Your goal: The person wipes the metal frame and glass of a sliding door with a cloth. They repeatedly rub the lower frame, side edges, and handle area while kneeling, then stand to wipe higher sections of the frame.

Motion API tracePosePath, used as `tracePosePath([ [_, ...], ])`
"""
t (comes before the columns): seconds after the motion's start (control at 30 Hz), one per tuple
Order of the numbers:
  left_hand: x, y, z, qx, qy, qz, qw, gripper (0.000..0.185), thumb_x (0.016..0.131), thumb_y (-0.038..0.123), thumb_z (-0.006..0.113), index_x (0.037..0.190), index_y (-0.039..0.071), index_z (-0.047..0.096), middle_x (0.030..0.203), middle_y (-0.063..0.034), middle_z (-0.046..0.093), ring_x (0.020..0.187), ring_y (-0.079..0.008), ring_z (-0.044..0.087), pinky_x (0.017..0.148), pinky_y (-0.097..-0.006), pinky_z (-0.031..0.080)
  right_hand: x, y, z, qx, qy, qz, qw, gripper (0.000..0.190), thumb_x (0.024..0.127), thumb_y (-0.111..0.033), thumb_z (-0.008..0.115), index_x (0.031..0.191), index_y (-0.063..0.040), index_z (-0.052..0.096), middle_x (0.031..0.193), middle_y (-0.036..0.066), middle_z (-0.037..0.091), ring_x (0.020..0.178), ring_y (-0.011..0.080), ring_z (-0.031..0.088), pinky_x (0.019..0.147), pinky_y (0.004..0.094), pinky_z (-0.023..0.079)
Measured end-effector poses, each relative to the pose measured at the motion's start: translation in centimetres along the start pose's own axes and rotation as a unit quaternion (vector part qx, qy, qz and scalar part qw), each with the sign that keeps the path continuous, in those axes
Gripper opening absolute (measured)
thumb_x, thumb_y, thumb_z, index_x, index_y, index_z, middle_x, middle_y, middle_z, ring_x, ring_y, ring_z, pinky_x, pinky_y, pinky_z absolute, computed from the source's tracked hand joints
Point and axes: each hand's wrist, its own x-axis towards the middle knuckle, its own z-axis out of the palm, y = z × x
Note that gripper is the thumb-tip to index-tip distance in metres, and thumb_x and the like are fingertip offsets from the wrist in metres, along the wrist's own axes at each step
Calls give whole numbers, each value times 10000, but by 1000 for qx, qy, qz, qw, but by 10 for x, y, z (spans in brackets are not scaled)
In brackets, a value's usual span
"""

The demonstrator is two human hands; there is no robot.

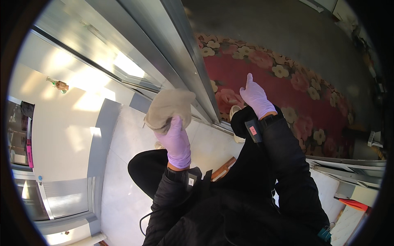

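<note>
My left hand (176, 147), in a thin lilac glove, grips a folded greyish-beige cloth (169, 107). The cloth overlaps the lower part of a glass door's metal frame (172, 64) in the picture; whether it touches the frame or glass I cannot tell. Blur softens the cloth's upper edge. My right hand (256, 97), gloved alike, hangs over a red floral carpet (243, 73) past the doorway. One finger points forward and the thumb stands a little apart; the other fingers are mostly hidden. Nothing shows in that hand.
The metal door track (226, 126) runs between the pale tiled floor (129, 160) and the carpet. A brown wooden object (223, 169) lies between my legs. At left is a cream wall (64, 123) with a grey base band. An orange-red object (354, 203) is at lower right.
</note>
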Motion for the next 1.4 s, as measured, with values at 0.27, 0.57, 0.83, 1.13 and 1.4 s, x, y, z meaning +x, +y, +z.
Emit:
tracePosePath([
  [0.27, -9, -83, 42, 352, -38, 162, 921, 765, 775, 7, 728, 1429, 1, 333, 1498, -263, 309, 1423, -397, 286, 1150, -438, 252, 4, 0, 5, -11, 8, -8, 1000, 792, 906, -292, 560, 1516, 15, 158, 1025, 254, 662, 974, 395, 646, 853, 476, 512],
  [0.57, -41, -108, 26, 370, -56, -38, 927, 847, 774, 18, 718, 1488, 27, 261, 1510, -304, 268, 1415, -455, 265, 1154, -436, 267, 6, 1, 7, -25, 7, -17, 1000, 820, 905, -316, 561, 1528, 0, 132, 1058, 252, 666, 969, 389, 655, 860, 476, 519],
  [0.83, -6, -21, 72, 161, 22, 25, 986, 693, 860, -18, 657, 1460, -6, 310, 1490, -174, 373, 1400, -266, 348, 1154, -364, 273, -3, -1, 12, -20, 0, -15, 1000, 779, 900, -316, 563, 1519, -18, 196, 1048, 231, 677, 964, 393, 656, 864, 482, 516],
  [1.13, 31, 15, 110, 137, 23, 122, 983, 697, 855, -29, 669, 1456, 20, 319, 1425, -146, 396, 1333, -227, 399, 1117, -353, 320, -12, 1, -3, 72, 41, -27, 996, 719, 907, -275, 569, 1506, -40, 249, 988, 205, 691, 941, 382, 659, 824, 473, 521],
  [1.4, 8, -16, 72, 261, 35, 37, 964, 595, 727, -93, 685, 1276, 45, 499, 1370, -120, 469, 1276, -256, 471, 1090, -356, 354, -16, 5, -12, 82, 37, -57, 994, 713, 900, -280, 555, 1499, -28, 262, 1033, 238, 680, 956, 386, 665, 842, 476, 526],
])
